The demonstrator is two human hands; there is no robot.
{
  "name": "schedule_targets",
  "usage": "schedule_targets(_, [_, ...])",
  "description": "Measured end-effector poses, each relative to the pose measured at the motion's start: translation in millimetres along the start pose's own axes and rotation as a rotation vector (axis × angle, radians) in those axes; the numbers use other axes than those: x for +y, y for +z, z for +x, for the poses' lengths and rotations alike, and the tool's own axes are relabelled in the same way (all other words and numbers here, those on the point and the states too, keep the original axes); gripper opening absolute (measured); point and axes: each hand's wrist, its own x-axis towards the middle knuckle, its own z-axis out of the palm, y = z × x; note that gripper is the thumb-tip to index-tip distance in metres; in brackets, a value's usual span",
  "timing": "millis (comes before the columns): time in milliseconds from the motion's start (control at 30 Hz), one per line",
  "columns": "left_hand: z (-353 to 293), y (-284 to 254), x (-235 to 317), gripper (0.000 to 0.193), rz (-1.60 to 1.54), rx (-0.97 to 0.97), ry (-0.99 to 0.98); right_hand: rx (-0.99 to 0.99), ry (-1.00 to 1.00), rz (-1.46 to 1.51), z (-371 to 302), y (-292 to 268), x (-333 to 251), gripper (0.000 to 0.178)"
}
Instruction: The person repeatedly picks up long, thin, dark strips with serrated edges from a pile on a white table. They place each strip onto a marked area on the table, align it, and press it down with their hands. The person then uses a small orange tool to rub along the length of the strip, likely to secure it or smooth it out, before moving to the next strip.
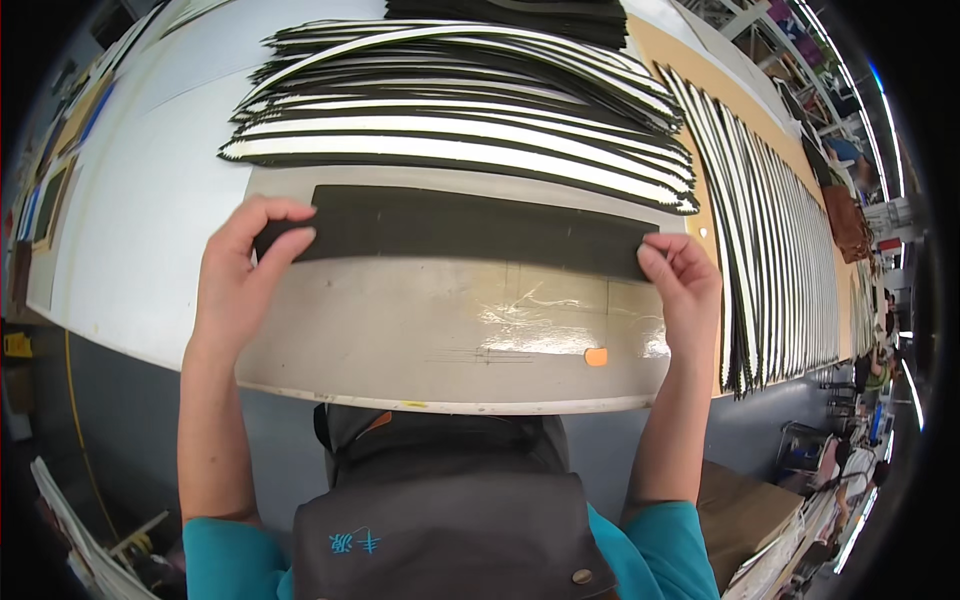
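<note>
A long dark strip of material (470, 228) stretches between my two hands over the grey board on the table. My left hand (248, 250) pinches its left end between thumb and fingers. At the other end, my right hand (684, 272) grips the strip's lower right corner the same way. Just beyond it lies a pile of black strips with white bands (450, 125), their ends jagged. On the board, nearer to me, is a small orange piece (596, 357), left of my right wrist.
More black-and-white strips (770, 230) lie in a long overlapping row at the right. A dark stack (510, 12) sits at the far edge. Clear shiny film (540, 310) covers part of the board. The table's front edge (420, 405) runs before my apron (450, 530).
</note>
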Motion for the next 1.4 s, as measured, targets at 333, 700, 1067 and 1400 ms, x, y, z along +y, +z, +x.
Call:
schedule_targets(333, [51, 44, 10, 0.02, 0.548, 0.145, 0.3, 0.198, -0.162, -0.338, 30, -4, 16, 0.02])
schedule_targets(700, [121, 91, 39, 0.038, 0.739, -0.057, 0.333, 0.276, -0.152, -0.148, 38, -11, 35, 0.018])
schedule_targets(1067, [117, 95, 32, 0.025, 0.655, -0.042, 0.489, 0.325, -0.134, -0.247, 42, -13, 38, 0.045])
schedule_targets(1400, [119, 96, 27, 0.01, 0.523, -0.118, 0.467, 0.286, -0.123, -0.36, 48, -28, 59, 0.04])
